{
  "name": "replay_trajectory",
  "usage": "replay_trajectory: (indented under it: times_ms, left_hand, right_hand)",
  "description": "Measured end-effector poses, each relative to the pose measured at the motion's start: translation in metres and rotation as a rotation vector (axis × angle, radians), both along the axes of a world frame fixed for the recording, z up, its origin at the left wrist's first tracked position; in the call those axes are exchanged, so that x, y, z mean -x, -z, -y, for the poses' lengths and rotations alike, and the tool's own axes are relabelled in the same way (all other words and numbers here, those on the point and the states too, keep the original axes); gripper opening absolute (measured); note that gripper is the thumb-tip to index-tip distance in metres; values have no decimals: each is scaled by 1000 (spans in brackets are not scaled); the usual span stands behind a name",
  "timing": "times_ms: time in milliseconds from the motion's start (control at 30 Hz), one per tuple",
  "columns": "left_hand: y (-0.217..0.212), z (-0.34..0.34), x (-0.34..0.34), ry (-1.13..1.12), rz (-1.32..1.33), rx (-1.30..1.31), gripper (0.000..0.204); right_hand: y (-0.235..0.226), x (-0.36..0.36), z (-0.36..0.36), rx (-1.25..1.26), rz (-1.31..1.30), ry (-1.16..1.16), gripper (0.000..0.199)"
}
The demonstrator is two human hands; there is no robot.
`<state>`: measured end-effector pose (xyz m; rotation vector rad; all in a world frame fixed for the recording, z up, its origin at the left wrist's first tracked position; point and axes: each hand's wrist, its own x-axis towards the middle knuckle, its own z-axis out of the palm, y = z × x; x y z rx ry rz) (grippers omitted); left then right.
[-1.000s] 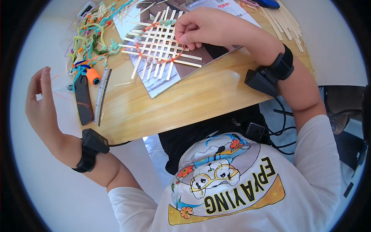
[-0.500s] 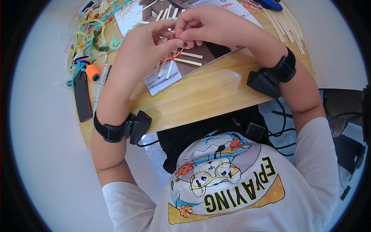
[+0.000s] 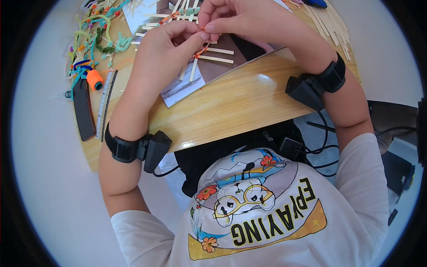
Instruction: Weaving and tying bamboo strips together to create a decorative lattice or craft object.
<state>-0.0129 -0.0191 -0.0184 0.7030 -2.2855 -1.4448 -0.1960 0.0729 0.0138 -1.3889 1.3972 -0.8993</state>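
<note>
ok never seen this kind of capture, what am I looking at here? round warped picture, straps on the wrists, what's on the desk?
There is no machine: a person works with two bare hands. The single picture comes from a wide fisheye camera on their head looking down, so edges bend and their own shirt fills the bottom.

The black boxes strapped to each wrist look like worn devices; their kind cannot be told.

On the wooden table lie a lattice of pale flat sticks on paper, more loose sticks at top right, a tangle of coloured cords, an orange spool, a ruler and a black bar.

The left hand and right hand meet over the lattice, pinching a thin orange cord between their fingertips.
</note>
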Motion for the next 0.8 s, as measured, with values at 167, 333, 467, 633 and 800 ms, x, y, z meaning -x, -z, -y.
replay_trajectory:
  times_ms: [167,333,467,633,800]
  left_hand:
    - [3,2,1,-21,-27,-7,24]
    - [4,3,0,-19,41,33,25]
    - [9,6,0,-4,-11,39,26]
    - [9,7,-2,-1,6,52,29]
    - [5,5,0,-16,31,40,29]
  right_hand:
    - [3,2,-1,126,-48,-50,9]
    - [-9,-8,-2,121,-286,7,9]
    - [-5,-4,-3,369,-484,-2,11]
    - [-8,-5,-9,551,-604,-71,8]
    - [3,1,-5,532,-664,-31,9]
